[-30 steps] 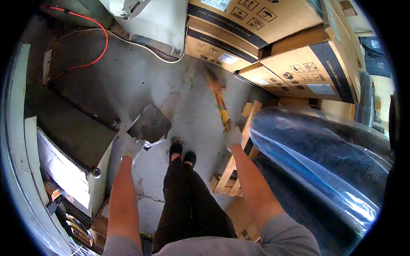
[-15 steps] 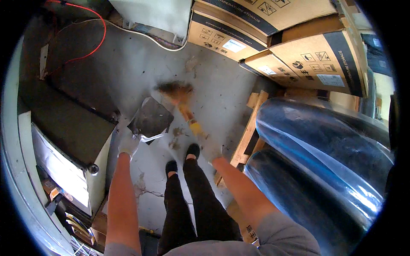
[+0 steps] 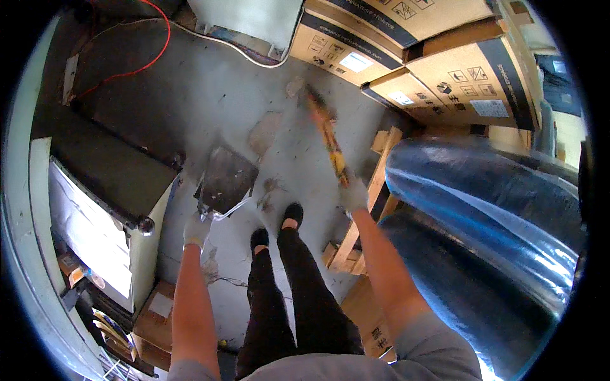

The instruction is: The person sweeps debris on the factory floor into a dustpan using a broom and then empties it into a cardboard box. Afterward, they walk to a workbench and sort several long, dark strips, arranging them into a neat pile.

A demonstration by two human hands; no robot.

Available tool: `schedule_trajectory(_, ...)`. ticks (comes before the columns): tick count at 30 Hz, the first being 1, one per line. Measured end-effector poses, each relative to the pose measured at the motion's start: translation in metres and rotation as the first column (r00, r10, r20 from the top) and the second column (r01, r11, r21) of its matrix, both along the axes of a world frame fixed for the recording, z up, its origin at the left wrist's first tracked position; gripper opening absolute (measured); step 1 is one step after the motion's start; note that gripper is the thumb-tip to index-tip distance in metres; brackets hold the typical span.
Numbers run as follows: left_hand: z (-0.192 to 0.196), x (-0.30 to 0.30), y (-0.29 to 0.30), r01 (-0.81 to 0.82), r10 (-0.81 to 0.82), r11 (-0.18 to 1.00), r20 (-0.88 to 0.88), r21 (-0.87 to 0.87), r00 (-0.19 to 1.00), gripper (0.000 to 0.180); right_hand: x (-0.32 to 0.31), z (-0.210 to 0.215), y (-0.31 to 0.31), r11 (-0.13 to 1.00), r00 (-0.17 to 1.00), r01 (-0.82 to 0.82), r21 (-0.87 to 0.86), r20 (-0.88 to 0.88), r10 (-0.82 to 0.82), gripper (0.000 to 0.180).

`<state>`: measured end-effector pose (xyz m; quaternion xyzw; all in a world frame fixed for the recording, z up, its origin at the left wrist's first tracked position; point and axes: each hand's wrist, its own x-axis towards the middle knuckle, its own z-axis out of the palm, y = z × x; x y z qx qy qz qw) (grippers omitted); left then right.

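My left hand [image 3: 196,230], in a pale glove, grips the near end of a dark dustpan [image 3: 227,181] held low over the grey floor. Small bits of debris speckle its pan. In my right hand [image 3: 354,194], also gloved, is the handle of a hand broom [image 3: 327,130] with a yellow band. The broom points away from me, its dark bristles at the far end thin and smeared by motion. Broom and dustpan are apart, the broom farther out and to the right.
Brown cartons [image 3: 346,47] are stacked at the far right, and large plastic-wrapped dark rolls [image 3: 483,190] lie beside a wooden pallet [image 3: 375,197]. A dark-topped cabinet [image 3: 108,171] stands left. A red cable [image 3: 166,44] and a white cable [image 3: 232,46] cross the far floor.
My right hand has swung the broom right and farther out, away from the dustpan. The dustpan has shifted only slightly, and the whole view has turned a little.
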<state>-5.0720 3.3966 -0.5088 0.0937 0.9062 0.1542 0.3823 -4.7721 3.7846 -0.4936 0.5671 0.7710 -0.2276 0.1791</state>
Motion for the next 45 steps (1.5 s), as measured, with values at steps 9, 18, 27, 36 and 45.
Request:
schedule_trajectory(9,0.003,0.008,-0.093,0.108,-0.115,0.99,-0.074,-0.091,0.991,0.055,-0.08,-0.022,-0.201,0.932,0.982,-0.107,-0.347,0.109,0.153,0.053)
schedule_trajectory(18,0.016,0.01,-0.116,0.121,-0.124,0.988,-0.034,-0.092,0.992,0.056,-0.008,0.047,-0.293,0.853,0.981,-0.138,-0.504,-0.187,0.048,0.054)
schedule_trajectory(27,-0.003,0.024,-0.172,0.127,-0.125,0.99,-0.031,0.068,0.992,0.058,0.086,0.008,-0.227,0.902,0.906,0.423,-0.081,0.068,-0.419,0.051)
schedule_trajectory(36,-0.03,0.04,-0.198,0.345,-0.324,0.933,-0.177,0.104,0.929,0.052,0.029,-0.003,-0.381,0.792,0.943,0.22,-0.569,-0.083,-0.321,0.045)
schedule_trajectory(45,-0.033,0.062,-0.196,0.204,-0.231,0.959,0.125,0.198,0.965,0.046,0.133,0.084,-0.369,0.877,0.942,0.097,-0.471,-0.24,-0.233,0.036)
